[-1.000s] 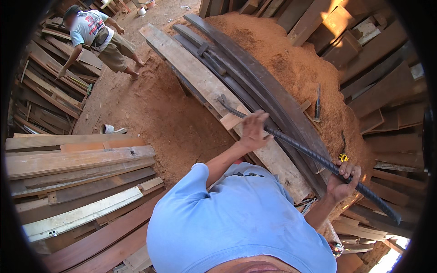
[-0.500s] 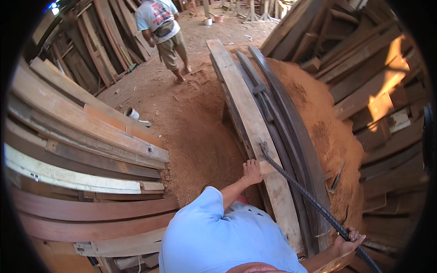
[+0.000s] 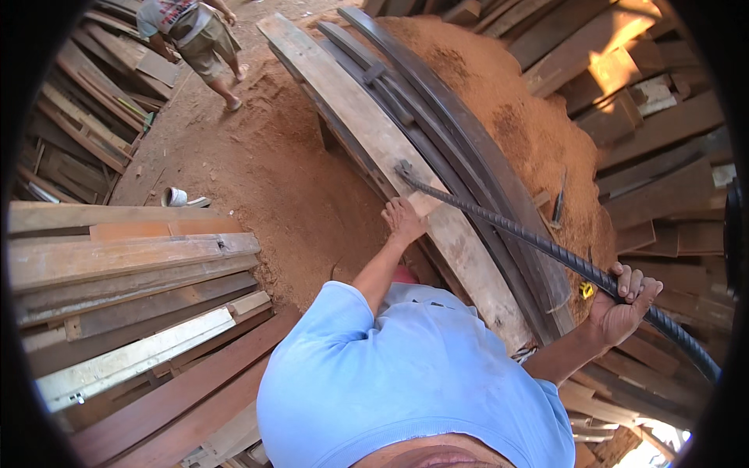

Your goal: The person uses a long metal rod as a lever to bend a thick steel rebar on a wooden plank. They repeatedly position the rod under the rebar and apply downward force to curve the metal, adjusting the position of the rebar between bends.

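My right hand (image 3: pixel 624 306) is closed around a dark, ribbed steel pry bar (image 3: pixel 538 243). The bar slants across the planks, and its bent working end rests on top of a long, pale wooden plank (image 3: pixel 367 129). Close to that end, my left hand (image 3: pixel 406 221) grips the plank's left edge with bent fingers; part of the grip is hidden. A lighter patch of wood (image 3: pixel 427 201) shows on the plank beside this hand. Several darker planks (image 3: pixel 460 117) lie alongside on the right.
Stacked boards (image 3: pixel 133 273) fill the left side, and more timber (image 3: pixel 663 187) is piled at right. Reddish sawdust (image 3: pixel 499 78) heaps up beyond the dark planks. A white pail (image 3: pixel 174 196) lies on the floor. Another person (image 3: pixel 195 39) stands far left. Something yellow (image 3: pixel 586 290) is near my right hand.
My view has turned, so the planks and the other person appear farther left and higher. My right hand has risen with the bar. My left hand stays on the plank's edge.
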The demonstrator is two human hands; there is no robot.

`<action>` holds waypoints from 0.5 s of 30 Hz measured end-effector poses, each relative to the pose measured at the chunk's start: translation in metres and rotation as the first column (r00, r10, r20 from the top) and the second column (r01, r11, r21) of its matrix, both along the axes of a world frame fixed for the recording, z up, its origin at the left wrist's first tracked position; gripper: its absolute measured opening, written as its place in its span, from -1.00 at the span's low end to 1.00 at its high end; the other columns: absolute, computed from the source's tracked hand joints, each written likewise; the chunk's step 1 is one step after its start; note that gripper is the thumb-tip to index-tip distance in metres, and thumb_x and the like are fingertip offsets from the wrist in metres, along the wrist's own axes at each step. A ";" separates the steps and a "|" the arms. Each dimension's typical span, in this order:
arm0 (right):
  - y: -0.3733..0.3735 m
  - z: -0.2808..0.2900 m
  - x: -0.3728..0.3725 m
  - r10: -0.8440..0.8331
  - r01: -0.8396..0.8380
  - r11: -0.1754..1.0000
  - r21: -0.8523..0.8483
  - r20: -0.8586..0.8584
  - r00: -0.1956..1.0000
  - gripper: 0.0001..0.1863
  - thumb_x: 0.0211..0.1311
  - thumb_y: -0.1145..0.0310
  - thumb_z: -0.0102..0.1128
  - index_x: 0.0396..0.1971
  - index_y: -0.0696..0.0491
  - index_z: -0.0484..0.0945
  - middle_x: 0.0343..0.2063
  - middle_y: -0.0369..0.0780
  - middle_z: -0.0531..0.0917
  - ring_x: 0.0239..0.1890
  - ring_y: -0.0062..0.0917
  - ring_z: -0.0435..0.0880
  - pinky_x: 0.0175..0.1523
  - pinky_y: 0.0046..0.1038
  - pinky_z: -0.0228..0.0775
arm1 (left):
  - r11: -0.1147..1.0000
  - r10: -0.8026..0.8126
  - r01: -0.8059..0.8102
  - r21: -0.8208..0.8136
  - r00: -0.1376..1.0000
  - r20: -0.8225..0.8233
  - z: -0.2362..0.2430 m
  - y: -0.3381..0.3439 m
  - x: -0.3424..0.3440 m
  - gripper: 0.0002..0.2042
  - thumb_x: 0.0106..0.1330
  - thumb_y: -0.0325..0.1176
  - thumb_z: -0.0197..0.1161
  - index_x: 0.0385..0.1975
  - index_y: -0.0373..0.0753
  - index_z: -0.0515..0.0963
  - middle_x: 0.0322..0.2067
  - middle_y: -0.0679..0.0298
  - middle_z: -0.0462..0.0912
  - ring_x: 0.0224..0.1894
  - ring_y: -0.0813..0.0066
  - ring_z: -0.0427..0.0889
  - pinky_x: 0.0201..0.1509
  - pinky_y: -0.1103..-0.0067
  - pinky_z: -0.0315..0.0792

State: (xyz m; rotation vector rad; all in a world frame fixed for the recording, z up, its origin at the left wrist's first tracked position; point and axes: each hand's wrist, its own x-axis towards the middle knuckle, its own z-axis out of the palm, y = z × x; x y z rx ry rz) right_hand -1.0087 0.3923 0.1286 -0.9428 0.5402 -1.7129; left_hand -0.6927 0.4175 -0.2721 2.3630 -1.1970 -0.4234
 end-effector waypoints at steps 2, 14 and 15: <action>0.004 -0.003 0.001 -0.002 0.003 1.000 -0.015 0.017 1.000 -0.62 0.54 0.18 0.14 -0.54 -0.15 0.28 -0.66 -0.46 0.18 -0.55 -0.71 0.24 -0.04 -0.41 0.33 | 1.000 -0.010 0.012 -0.028 0.997 0.073 0.000 -0.003 0.004 -0.25 -0.03 -0.03 0.50 0.03 -0.45 0.35 0.05 -0.12 0.39 0.13 -0.08 0.36 0.20 0.07 0.20; 0.008 0.006 -0.014 0.206 -0.245 0.941 -0.234 -0.180 0.962 -0.49 0.23 -0.20 0.39 -0.35 -0.09 0.40 -0.62 -0.48 0.30 -0.52 -0.67 0.34 -0.05 -0.40 0.35 | 0.992 -0.077 0.083 0.091 0.995 -0.071 0.025 0.008 0.007 0.04 0.03 0.08 0.51 0.39 -0.37 0.08 0.28 -0.21 0.25 0.35 -0.24 0.16 0.40 -0.07 0.06; 0.003 0.015 -0.044 0.207 -0.259 0.915 -0.308 -0.192 0.959 -0.40 0.11 -0.28 0.44 -0.30 -0.06 0.42 -0.59 -0.47 0.36 -0.49 -0.67 0.40 -0.05 -0.40 0.36 | 0.997 -0.078 0.079 0.006 0.992 -0.100 0.037 0.006 0.008 0.04 0.04 0.07 0.52 0.40 -0.36 0.07 0.29 -0.21 0.25 0.36 -0.24 0.17 0.42 -0.06 0.05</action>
